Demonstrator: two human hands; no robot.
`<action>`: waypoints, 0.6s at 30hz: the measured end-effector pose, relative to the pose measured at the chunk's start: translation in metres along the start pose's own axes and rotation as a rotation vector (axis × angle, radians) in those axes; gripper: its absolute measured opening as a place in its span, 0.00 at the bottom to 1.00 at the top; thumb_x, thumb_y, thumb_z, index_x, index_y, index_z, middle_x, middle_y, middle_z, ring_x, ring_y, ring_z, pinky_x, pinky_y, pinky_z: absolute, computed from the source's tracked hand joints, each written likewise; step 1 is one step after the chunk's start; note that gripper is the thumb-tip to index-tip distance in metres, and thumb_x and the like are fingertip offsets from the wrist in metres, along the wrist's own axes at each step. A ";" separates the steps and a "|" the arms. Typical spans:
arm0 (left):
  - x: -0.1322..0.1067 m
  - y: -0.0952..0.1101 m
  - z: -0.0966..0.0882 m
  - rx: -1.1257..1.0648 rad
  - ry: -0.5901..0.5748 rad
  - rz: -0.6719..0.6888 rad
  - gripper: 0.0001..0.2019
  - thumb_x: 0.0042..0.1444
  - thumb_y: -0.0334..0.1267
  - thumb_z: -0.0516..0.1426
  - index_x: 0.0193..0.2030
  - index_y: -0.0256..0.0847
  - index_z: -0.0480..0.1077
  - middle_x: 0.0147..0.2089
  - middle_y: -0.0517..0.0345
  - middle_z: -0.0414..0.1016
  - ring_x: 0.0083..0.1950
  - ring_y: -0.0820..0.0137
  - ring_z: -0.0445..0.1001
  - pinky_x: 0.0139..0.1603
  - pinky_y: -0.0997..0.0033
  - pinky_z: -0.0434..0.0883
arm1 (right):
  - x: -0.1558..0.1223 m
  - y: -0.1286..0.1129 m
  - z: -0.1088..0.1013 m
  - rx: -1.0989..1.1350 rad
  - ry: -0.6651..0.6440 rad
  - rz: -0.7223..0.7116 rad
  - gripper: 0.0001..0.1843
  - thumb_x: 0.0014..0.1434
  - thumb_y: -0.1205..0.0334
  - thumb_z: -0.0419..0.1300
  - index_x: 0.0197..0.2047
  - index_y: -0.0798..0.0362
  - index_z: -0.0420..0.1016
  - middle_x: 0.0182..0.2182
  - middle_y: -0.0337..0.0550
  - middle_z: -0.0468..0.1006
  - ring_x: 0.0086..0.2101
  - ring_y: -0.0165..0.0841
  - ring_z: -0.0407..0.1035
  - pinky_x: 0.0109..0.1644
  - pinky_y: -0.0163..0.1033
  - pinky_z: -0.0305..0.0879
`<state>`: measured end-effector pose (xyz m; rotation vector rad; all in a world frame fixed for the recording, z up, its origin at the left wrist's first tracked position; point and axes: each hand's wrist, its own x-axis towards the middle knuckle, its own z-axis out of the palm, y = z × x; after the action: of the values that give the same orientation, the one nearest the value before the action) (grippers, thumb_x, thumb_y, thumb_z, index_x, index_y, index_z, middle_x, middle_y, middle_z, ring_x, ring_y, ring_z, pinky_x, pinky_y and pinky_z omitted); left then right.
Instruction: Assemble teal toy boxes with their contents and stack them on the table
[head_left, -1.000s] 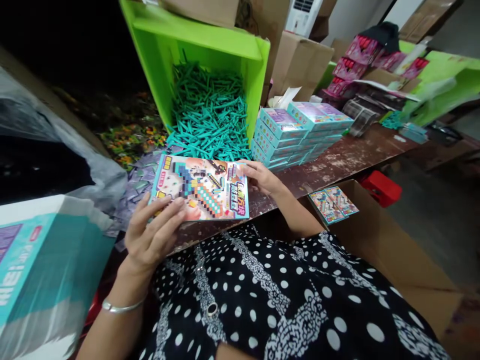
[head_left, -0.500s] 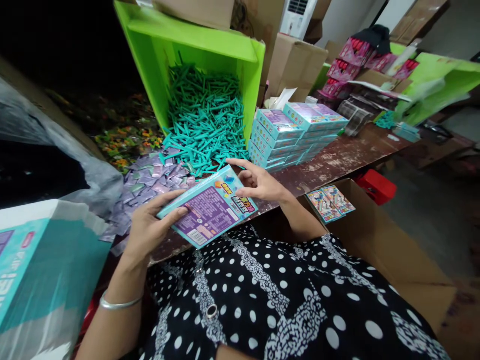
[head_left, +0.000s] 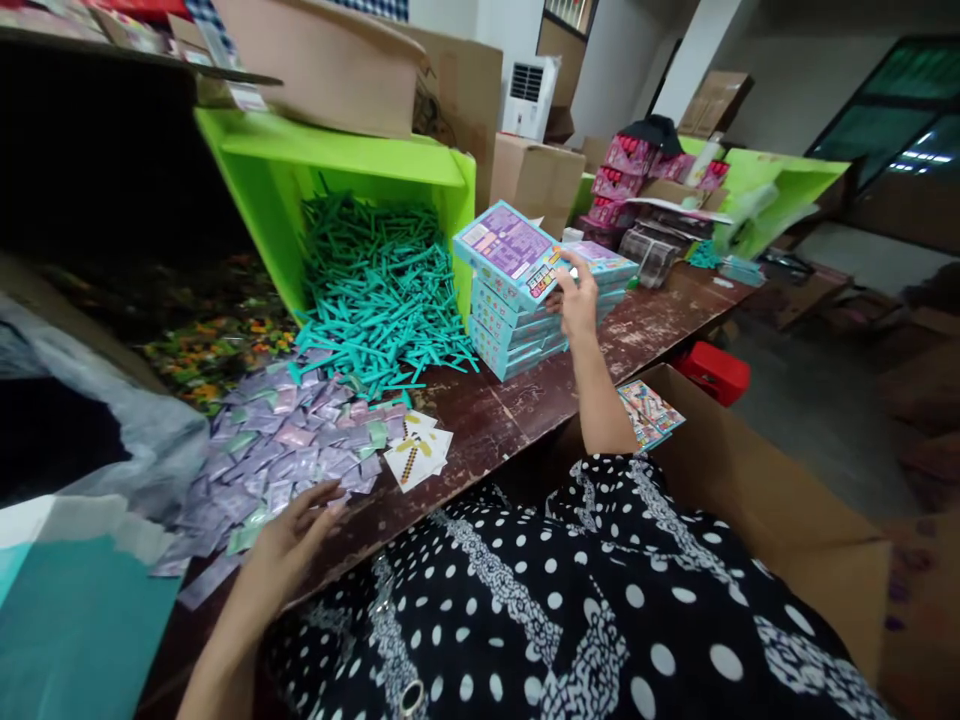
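My right hand [head_left: 577, 300] grips a flat teal box with a purple printed back [head_left: 510, 250] and holds it over the stack of matching teal boxes [head_left: 517, 325] on the worn brown table [head_left: 525, 400]. My left hand [head_left: 292, 545] rests at the near table edge, fingers spread, touching the pile of small purple packets [head_left: 285, 450]. A few white cards with a printed sword [head_left: 416, 450] lie beside that pile.
A tipped green crate [head_left: 337, 160] spills teal plastic sticks [head_left: 375, 290]. An open cardboard box [head_left: 750, 480] at my right holds colourful boxes [head_left: 649, 410]. A teal carton [head_left: 67, 620] stands at the near left. Pink boxes, cartons and a red stool [head_left: 712, 370] lie beyond.
The box was turned from picture side to purple back. My left hand let go of it and dropped to the packets. My right hand carried it up to the stack.
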<state>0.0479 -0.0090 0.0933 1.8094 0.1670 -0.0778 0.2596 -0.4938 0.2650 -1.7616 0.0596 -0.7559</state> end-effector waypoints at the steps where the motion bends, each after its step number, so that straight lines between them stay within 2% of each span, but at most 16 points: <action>1: -0.001 -0.005 0.002 -0.011 -0.001 -0.008 0.50 0.36 0.83 0.73 0.54 0.44 0.84 0.56 0.40 0.92 0.53 0.41 0.92 0.51 0.49 0.92 | 0.009 0.001 0.002 -0.011 0.036 0.017 0.39 0.75 0.37 0.60 0.81 0.46 0.66 0.40 0.46 0.84 0.28 0.34 0.78 0.31 0.38 0.77; 4: -0.005 -0.017 0.006 -0.036 -0.013 -0.033 0.49 0.36 0.83 0.73 0.53 0.44 0.84 0.56 0.40 0.92 0.56 0.40 0.91 0.50 0.48 0.92 | 0.024 0.006 0.008 -0.062 0.101 0.041 0.34 0.76 0.48 0.58 0.79 0.51 0.67 0.39 0.47 0.86 0.28 0.35 0.81 0.32 0.39 0.79; 6: -0.009 -0.025 0.007 -0.037 -0.033 -0.055 0.52 0.36 0.85 0.72 0.55 0.43 0.83 0.57 0.38 0.91 0.59 0.39 0.91 0.53 0.46 0.91 | 0.028 0.009 0.010 -0.137 0.120 0.040 0.32 0.76 0.52 0.57 0.78 0.54 0.68 0.37 0.47 0.86 0.28 0.37 0.82 0.34 0.41 0.81; 12: -0.014 -0.043 0.006 -0.009 -0.070 -0.069 0.54 0.38 0.86 0.71 0.58 0.42 0.83 0.58 0.35 0.91 0.60 0.38 0.90 0.56 0.42 0.90 | 0.030 0.015 0.004 -0.441 0.113 -0.014 0.26 0.80 0.52 0.55 0.73 0.54 0.75 0.32 0.43 0.84 0.29 0.39 0.83 0.47 0.48 0.84; 16: -0.016 -0.047 0.005 -0.009 -0.062 -0.058 0.53 0.39 0.85 0.71 0.59 0.42 0.83 0.59 0.36 0.91 0.58 0.38 0.91 0.55 0.42 0.91 | 0.028 0.009 0.005 -0.530 0.038 0.012 0.22 0.79 0.57 0.55 0.68 0.55 0.79 0.36 0.47 0.87 0.32 0.41 0.83 0.49 0.48 0.83; 18: -0.017 -0.047 0.006 -0.007 -0.058 -0.058 0.53 0.40 0.85 0.71 0.59 0.41 0.82 0.58 0.36 0.91 0.59 0.39 0.91 0.56 0.43 0.90 | 0.025 0.003 0.003 -0.663 0.037 -0.007 0.21 0.78 0.60 0.56 0.66 0.57 0.80 0.41 0.53 0.88 0.41 0.45 0.85 0.57 0.53 0.82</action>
<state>0.0243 -0.0054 0.0490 1.7935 0.1785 -0.1709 0.2819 -0.5021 0.2728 -2.3719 0.3638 -0.8304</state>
